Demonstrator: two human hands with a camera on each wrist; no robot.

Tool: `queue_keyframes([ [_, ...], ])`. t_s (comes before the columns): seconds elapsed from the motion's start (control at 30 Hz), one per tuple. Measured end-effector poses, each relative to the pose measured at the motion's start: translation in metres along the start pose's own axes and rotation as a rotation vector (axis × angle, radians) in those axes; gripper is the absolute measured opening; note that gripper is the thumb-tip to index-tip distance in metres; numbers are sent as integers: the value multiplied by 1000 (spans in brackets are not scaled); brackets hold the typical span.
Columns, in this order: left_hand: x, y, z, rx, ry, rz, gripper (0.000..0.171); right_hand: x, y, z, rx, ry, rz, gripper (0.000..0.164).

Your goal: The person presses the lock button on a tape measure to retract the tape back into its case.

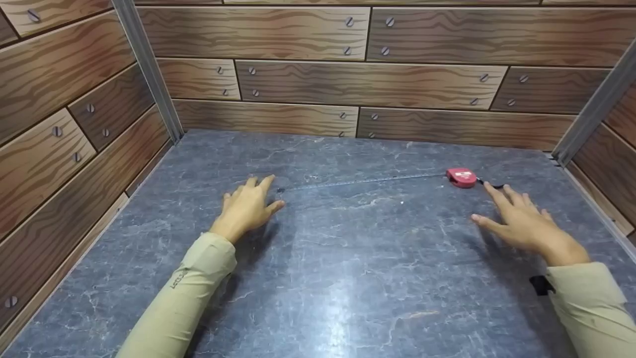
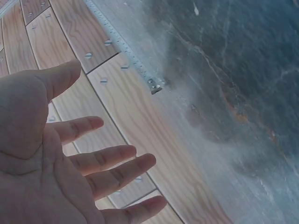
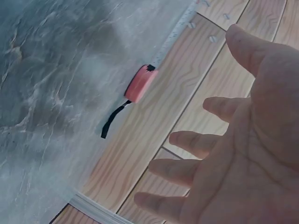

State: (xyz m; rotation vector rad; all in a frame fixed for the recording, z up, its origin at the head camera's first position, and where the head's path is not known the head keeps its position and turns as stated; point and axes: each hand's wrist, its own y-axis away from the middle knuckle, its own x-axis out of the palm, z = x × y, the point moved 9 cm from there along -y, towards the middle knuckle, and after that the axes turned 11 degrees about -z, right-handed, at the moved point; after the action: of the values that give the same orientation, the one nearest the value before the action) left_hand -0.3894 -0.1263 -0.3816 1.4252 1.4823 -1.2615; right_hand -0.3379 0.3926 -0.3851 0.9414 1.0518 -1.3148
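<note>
A red tape measure point(image 1: 461, 177) lies on the dark marbled table, its pale blade point(image 1: 362, 182) drawn out to the left. The metal end hook point(image 2: 153, 87) shows in the left wrist view, apart from the fingers. Near that hook my left hand point(image 1: 246, 207) hovers with its fingers spread, holding nothing. A black wrist strap point(image 3: 114, 119) trails from the case in the right wrist view. My right hand point(image 1: 529, 226) is beside the strap, fingers spread and nothing held; in the head view the index fingertip overlaps the strap, and I cannot tell whether they touch.
Wood-patterned panels point(image 1: 298, 82) close off the back and both sides. Grey metal posts point(image 1: 149, 69) stand at the two far corners. The marbled tabletop point(image 1: 318, 263) spreads in front, with a bright reflection near its front.
</note>
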Motion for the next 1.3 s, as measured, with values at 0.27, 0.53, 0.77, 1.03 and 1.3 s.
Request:
queue_keyframes([
  [0.27, 5, -8, 2, 10, -5, 13, 72, 0, -24, -7, -20, 7, 21, 102],
  [0.53, 13, -15, 6, 3, -5, 37, 71, 4, -48, -6, -62, 58, 18, 94],
  [0.77, 19, -21, 11, -4, -14, 42, 69, 12, -64, 2, -65, 66, 28, 90],
  [1.03, 25, -25, 12, -3, -19, 42, 66, 16, -78, 1, -45, 73, 48, 90],
  [1.3, 30, -27, 12, -11, -3, 57, 67, 21, -86, 2, -51, 71, 33, 87],
])
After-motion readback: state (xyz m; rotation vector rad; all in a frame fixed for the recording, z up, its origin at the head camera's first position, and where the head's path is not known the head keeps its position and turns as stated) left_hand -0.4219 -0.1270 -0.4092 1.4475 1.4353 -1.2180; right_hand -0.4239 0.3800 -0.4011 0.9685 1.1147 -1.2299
